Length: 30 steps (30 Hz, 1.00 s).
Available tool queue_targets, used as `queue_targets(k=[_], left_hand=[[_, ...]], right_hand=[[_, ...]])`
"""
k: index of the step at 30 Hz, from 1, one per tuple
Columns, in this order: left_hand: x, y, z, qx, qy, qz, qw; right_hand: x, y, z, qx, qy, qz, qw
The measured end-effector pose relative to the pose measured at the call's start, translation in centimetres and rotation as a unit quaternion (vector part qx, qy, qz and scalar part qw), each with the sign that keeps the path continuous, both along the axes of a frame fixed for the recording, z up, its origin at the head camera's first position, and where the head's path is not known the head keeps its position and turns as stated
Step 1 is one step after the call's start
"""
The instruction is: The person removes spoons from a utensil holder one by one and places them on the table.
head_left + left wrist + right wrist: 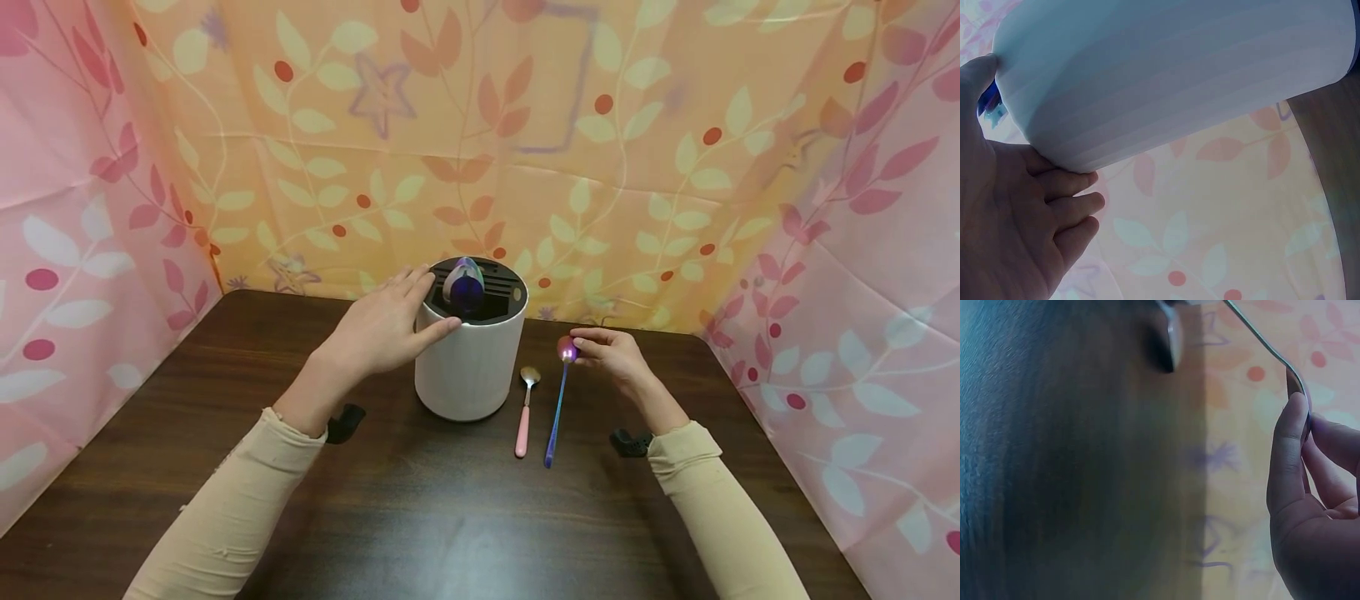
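Observation:
My left hand [378, 325] lies against the top of a white cylindrical utensil holder [467, 375], thumb at the front rim and the other fingers extended along its left side. In the holder's black slotted top [498, 308] stands an iridescent purple-blue utensil [467, 293] with a rounded head. To the right, my right hand [613, 357] pinches the bowl of a long iridescent spoon [557, 408] between thumb and fingers, its thin blue handle pointing down toward me. Between holder and long spoon lies a spoon with a pink handle [522, 433].
A dark wooden table [420, 525] bears everything. Behind it hangs an orange leaf-patterned cloth [480, 200], with pink patterned cloth [67, 333] along both sides. Small black devices [630, 443] sit at the wrists.

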State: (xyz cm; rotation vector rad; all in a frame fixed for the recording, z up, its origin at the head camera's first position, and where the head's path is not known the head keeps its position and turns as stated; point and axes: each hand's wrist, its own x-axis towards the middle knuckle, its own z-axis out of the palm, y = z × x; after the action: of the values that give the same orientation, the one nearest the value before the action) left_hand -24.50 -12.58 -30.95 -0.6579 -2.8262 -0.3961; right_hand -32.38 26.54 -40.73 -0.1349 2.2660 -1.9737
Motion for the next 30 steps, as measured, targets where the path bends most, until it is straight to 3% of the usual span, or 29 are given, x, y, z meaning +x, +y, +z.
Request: queue_targets(k=[11,20,30], left_hand=[[-0.1,0.1,0.0,0.003,0.0,0.002,1.0],[-0.1,0.1,-0.1,0.003,-0.006,0.006,1.0],[0.0,0.1,-0.1,0.003,-0.003,0.005,1.0]], right_hand=[[-1.5,-0.3,-2.7,0.042,-0.02,-0.004,0.9989],[-1.8,-0.9,-3.4,0.08,-0.015,0.007,0.9966],[-2.4,-1.3,-4.2,0.098,-0.034,-0.009,0.9945]])
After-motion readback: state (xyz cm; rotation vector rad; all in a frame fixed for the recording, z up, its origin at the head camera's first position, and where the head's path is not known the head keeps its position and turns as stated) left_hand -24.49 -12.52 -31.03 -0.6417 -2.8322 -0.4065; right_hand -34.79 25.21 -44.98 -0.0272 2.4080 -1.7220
